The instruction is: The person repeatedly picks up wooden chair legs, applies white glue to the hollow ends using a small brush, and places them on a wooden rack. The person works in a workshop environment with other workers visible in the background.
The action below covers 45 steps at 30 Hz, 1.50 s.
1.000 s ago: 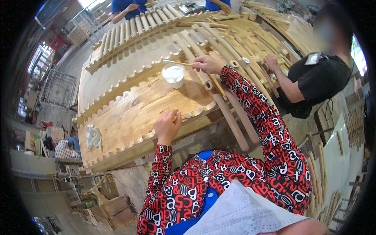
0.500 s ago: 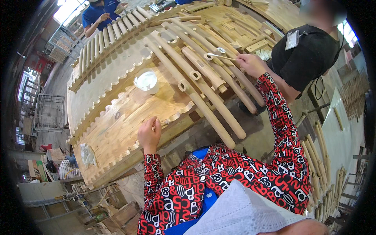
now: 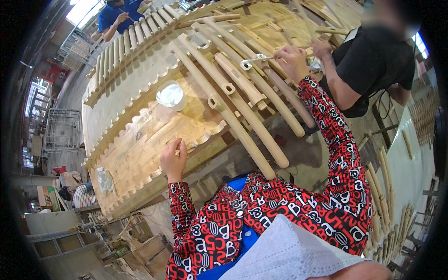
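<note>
My right hand (image 3: 293, 63) is closed around a thin pale stick (image 3: 263, 59). The stick's tip is at the rim of an oval slot (image 3: 246, 65) cut in a round wooden post (image 3: 280, 108); white stuff shows around that slot. Nearer me lie more posts, among them a long one (image 3: 243, 140) with a similar slot. Over the front edge of the scalloped wooden table rack (image 3: 140, 135), my left hand (image 3: 173, 161) hovers with curled fingers and nothing visible in them. Between the hands stands a white tub (image 3: 171, 95) with white contents.
At right, close to my right hand, a co-worker in a black shirt (image 3: 368, 65) reaches over the table. Another person in blue (image 3: 119, 16) works at the far left, behind a row of short rods (image 3: 126, 44). A crumpled white bag (image 3: 105, 181) lies on the rack's left end.
My right hand and the stick have moved slightly away from me, and the stick's slant has changed. The co-worker's arm now reaches in beside my hand. My left hand has hardly moved.
</note>
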### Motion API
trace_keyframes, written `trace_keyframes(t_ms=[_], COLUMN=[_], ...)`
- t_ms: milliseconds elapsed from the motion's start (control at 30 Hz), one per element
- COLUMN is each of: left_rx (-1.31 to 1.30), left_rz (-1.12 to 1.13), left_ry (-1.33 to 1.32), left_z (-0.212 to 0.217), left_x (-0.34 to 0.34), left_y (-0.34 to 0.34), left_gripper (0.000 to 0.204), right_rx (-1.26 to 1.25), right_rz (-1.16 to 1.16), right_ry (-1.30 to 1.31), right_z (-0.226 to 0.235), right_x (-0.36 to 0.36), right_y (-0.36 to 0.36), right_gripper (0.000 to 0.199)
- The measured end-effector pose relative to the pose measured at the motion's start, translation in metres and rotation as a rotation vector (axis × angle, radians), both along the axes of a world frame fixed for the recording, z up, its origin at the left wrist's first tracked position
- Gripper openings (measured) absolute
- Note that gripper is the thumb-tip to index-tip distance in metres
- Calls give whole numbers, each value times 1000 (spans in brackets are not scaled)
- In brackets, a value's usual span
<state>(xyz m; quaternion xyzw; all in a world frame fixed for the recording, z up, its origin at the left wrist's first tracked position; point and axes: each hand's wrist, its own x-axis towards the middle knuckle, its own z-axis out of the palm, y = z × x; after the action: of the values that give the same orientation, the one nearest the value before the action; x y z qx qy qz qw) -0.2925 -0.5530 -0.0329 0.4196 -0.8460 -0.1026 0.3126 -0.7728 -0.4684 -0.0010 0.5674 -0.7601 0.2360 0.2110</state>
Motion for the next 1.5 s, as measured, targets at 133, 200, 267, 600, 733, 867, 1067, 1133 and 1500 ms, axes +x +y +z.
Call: trace_keyframes(t_ms=[133, 200, 267, 600, 733, 867, 1067, 1133, 1500], left_rx=[15, 3, 15, -5, -5, -24, -18, -1, -22], left_rz=[9, 13, 16, 6, 18, 13, 4, 5, 3], left_ry=[-7, 5, 12, 33, 28, 29, 24, 41, 30], left_z=[-2, -3, -4, -5, -4, -4, -4, -5, -8], left_x=[1, 1, 1, 1, 0, 1, 1, 1, 4], left_y=[-2, -2, -2, -4, -4, -3, -4, -4, -7], left_gripper=[14, 14, 14, 13, 12, 12, 12, 12, 13], right_rx=[-145, -119, -162, -120, -19, -74, -63, -17, -49], right_rz=[186, 119, 156, 195, 248, 273, 312, 273, 291], right_ry=[14, -19, 43, -3, -65, -9, -62, -65, -17], right_z=[-7, -9, -10, -14, -8, -4, -5, -5, -3], right_x=[-5, -8, -11, -21, -22, -21, -24, -24, -25], right_y=[-3, -6, -9, -17, -17, -20, -25, -26, -15], right_gripper=[11, 9, 10, 11, 12, 11, 9, 10, 10])
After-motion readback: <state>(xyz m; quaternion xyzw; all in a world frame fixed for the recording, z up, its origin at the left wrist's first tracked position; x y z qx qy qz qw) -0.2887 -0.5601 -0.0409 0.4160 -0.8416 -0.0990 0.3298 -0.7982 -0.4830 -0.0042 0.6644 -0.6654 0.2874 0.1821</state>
